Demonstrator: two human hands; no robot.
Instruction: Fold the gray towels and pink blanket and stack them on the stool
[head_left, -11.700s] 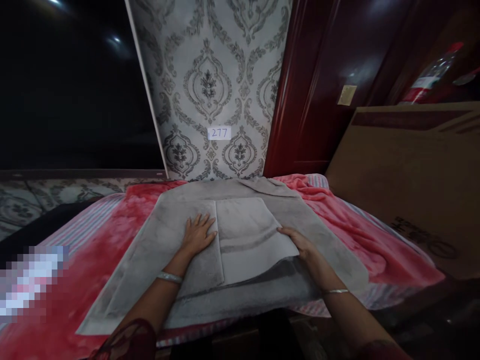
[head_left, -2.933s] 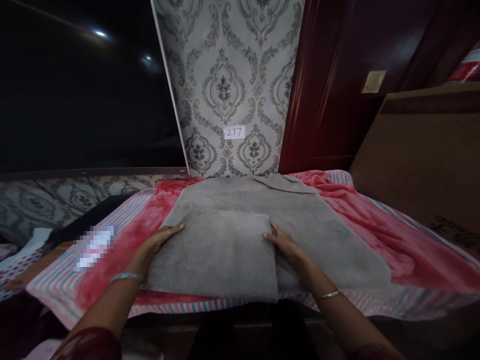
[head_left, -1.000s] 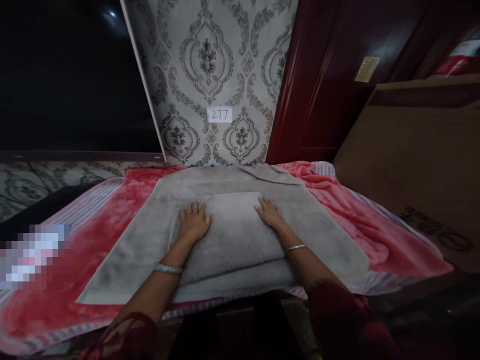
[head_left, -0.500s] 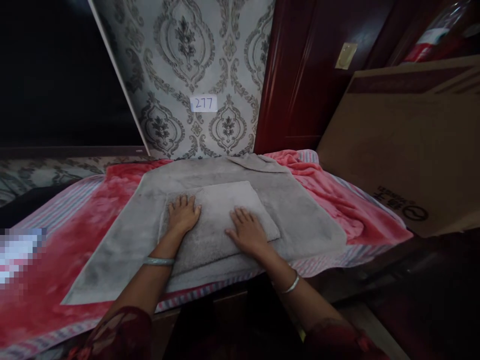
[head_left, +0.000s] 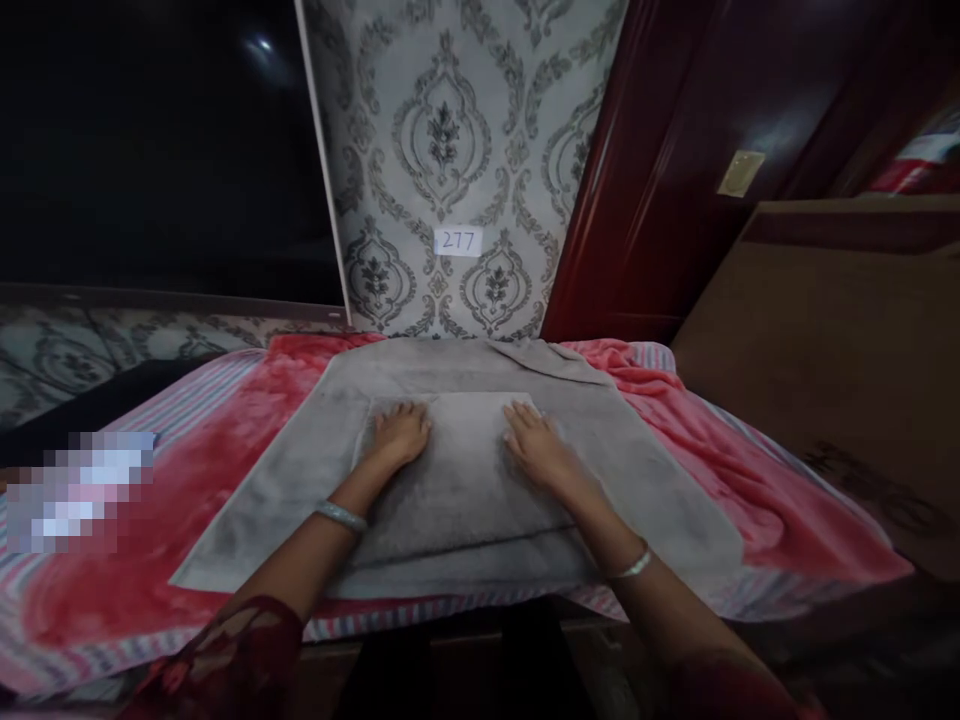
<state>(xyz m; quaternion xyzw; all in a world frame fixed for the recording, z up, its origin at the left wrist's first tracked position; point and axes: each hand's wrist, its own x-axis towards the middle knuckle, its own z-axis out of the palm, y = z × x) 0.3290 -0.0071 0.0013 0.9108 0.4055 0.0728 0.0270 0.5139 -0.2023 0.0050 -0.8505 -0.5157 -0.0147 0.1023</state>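
A grey folded cloth (head_left: 465, 480), plush like a towel, lies flat on a larger spread grey cloth (head_left: 660, 480). My left hand (head_left: 403, 432) rests open on the folded cloth's left part, its fingers pointing away from me. On the right part lies my right hand (head_left: 536, 445), also open, palm down with the fingers stretched out. Neither hand grips anything. Under the grey cloths is a red blanket (head_left: 142, 520) with a striped border.
A large dark screen (head_left: 150, 150) stands at the back left. Behind are a patterned wall with a paper label (head_left: 458, 241) marked 277 and a dark red door (head_left: 660, 180). A cardboard box (head_left: 840, 340) stands at the right. A blurred bright patch lies at the left.
The camera view has shifted, so the scene sits further right and lower. My right hand has slid toward the far edge of the folded cloth; my left stays on its left part.
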